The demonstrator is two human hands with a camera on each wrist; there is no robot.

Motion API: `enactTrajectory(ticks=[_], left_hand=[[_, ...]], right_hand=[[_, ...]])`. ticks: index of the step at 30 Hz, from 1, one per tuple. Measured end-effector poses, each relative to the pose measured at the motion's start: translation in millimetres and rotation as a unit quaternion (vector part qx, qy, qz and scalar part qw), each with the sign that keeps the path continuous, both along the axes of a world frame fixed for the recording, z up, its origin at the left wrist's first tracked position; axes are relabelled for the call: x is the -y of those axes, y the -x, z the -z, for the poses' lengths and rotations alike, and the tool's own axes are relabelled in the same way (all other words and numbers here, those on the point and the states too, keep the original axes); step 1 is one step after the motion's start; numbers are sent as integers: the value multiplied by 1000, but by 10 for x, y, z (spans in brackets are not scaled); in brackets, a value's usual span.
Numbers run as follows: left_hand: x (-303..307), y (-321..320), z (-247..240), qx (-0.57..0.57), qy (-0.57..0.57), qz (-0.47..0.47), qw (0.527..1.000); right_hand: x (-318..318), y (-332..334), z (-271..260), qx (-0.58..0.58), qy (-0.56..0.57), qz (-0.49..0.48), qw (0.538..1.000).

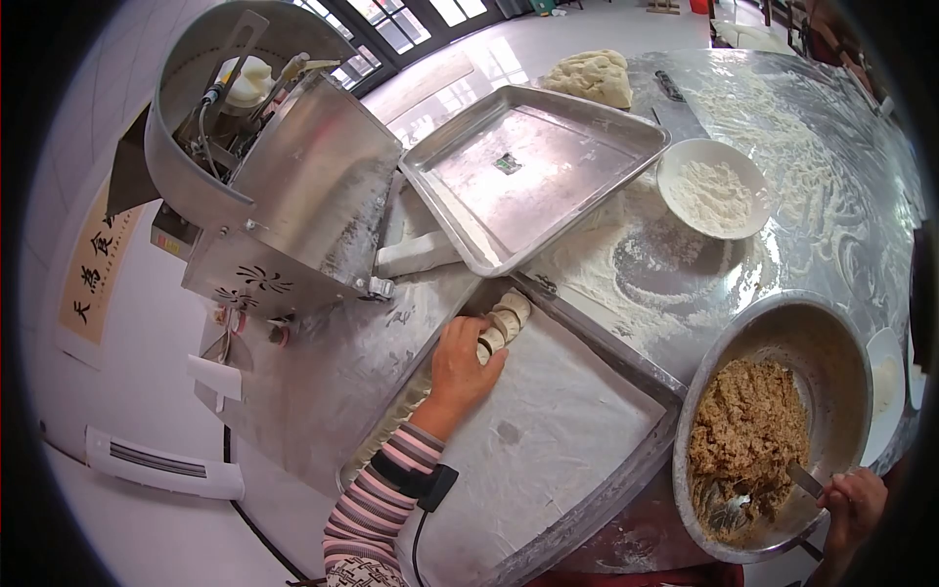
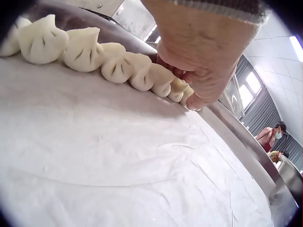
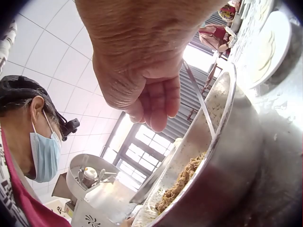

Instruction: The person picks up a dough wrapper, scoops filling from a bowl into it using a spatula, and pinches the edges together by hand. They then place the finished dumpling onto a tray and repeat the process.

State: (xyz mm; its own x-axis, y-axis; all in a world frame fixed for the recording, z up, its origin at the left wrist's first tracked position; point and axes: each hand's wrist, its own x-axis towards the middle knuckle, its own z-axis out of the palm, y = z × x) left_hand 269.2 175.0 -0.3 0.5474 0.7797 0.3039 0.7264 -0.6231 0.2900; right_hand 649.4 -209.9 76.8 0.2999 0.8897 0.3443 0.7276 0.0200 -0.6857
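Pleated dumplings (image 1: 504,323) (image 2: 118,64) stand in a row along the left edge of a paper-lined tray (image 1: 548,421). My left hand (image 1: 465,367) (image 2: 203,52) is at the far part of that row, its thumb and fingers bent around a dumpling that they partly hide. At the lower right, my right hand (image 1: 853,504) (image 3: 142,71) grips the flat metal handle of a tool (image 1: 804,479) (image 3: 201,104). This handle crosses the rim of a metal bowl (image 1: 846,362) (image 3: 222,118) holding brown filling (image 1: 748,421) (image 3: 182,184).
An empty metal tray (image 1: 528,166) overlaps the lined tray's far corner. Beyond the filling bowl is a white bowl of flour (image 1: 714,191), with dough (image 1: 590,78) farther back. A steel machine (image 1: 293,186) stands left. White plates (image 1: 883,391) lie right of the filling bowl.
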Motion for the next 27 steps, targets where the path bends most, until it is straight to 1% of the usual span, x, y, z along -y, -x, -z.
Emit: enactTrajectory(ticks=[1,3,6,12,14,16,18,19,21,25,27], left_hand=[[-3,8,14,2,-1,-1,1000],[-4,11,22,4,-2,-2,1000],[-3,9,25,1,2,-6,1000],[34,-53,-42,-4,10,-22,1000],[35,-116,-85,31,1,-37,999],[-10,-130,-79,26,0,-24,999],[-37,-133,-53,22,-1,-11,1000],[-47,-139,-36,17,1,-6,1000],[-56,-156,-12,13,4,-1,1000],[-57,-187,41,10,-6,-11,1000],[-64,-188,71,12,-14,-14,1000]], right_hand=[[2,-15,-2,0,0,0,1000],[12,-69,1,42,11,-30,999],[37,-83,38,51,6,-23,998],[-28,-22,14,19,-8,-14,1000],[-10,-40,24,24,-5,-16,1000],[35,-86,46,28,-2,-19,999],[65,-129,38,76,19,-31,996],[70,-112,54,77,19,-30,996],[5,-18,53,10,-9,9,1000],[32,-23,111,-1,-23,31,999],[-8,-24,70,17,-19,7,1000]])
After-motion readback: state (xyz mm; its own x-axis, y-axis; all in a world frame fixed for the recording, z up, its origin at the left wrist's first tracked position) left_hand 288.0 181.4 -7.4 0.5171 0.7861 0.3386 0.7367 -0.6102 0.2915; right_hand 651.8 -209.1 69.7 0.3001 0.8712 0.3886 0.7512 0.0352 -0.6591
